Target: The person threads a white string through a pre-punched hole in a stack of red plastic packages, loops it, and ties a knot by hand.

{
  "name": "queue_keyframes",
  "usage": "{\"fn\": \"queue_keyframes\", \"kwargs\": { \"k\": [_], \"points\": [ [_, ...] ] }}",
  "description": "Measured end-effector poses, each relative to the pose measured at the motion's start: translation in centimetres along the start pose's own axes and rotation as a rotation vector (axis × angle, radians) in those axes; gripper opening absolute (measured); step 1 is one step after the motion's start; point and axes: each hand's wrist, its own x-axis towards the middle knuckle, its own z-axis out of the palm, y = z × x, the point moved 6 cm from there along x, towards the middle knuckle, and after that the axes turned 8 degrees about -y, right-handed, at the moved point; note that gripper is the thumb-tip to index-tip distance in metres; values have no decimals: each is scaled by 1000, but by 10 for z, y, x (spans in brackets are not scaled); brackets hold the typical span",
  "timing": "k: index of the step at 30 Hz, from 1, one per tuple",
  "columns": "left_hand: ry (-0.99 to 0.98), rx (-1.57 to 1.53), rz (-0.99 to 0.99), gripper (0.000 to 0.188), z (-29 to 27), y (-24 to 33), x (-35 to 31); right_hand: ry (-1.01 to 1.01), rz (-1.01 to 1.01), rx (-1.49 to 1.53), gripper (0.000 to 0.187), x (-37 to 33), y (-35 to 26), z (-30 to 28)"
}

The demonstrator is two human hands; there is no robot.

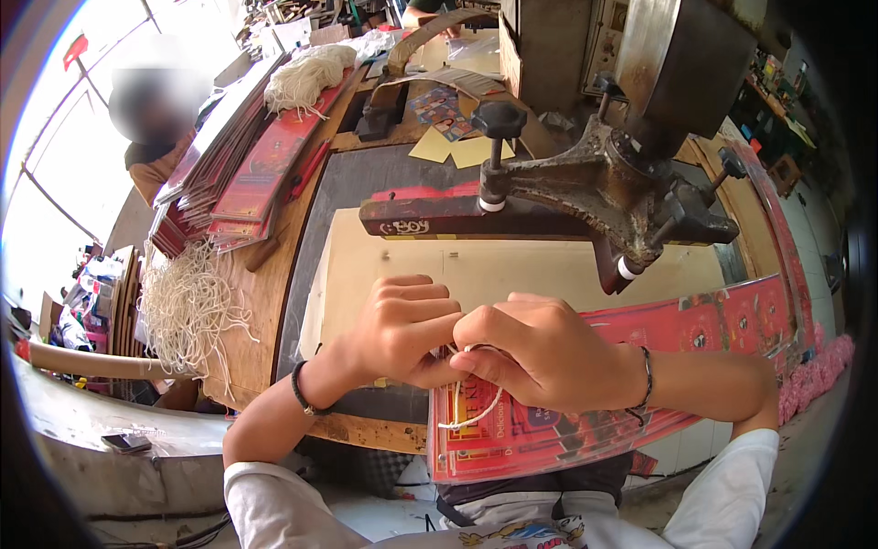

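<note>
My left hand (402, 329) and my right hand (540, 352) meet over the table's near edge, knuckles up and fingers curled. A thin white cord (495, 403) is pinched between them. Its loop hangs below my fingers and reaches the left end of a red printed panel (567, 439) with a glossy clear surface. Whether the cord passes through a hole there, I cannot tell. This panel lies across my lap and the table edge, partly under my right hand and forearm. Another red printed panel (677, 320) rests behind my right hand.
A heavy metal press (594, 183) with black knobs overhangs the pale board (366, 247) ahead. Loose white cords (192, 302) hang over the table's left edge. Stacked red panels (261, 174) carry a white cord heap (311, 78). Another person (160, 137) is at the far left.
</note>
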Motion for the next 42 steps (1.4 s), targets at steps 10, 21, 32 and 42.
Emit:
{"fn": "queue_keyframes", "kwargs": {
  "k": [10, 21, 32, 42],
  "points": [
    [-21, 23, -22, 11, -8, -9, 3, 53, -55, 132, 22, -2, -6, -4],
    [8, -157, -53, 11, -13, -13, 1, 109, 92, 180, 13, -2, 0, -9],
    [145, -183, -170, 10, -13, -10, -3, 115, 147, 308, 25, -5, 13, -6],
    [103, -85, -59, 16, -7, -4, -2, 133, 129, 217, 14, -1, 10, -8]
  ]
}}
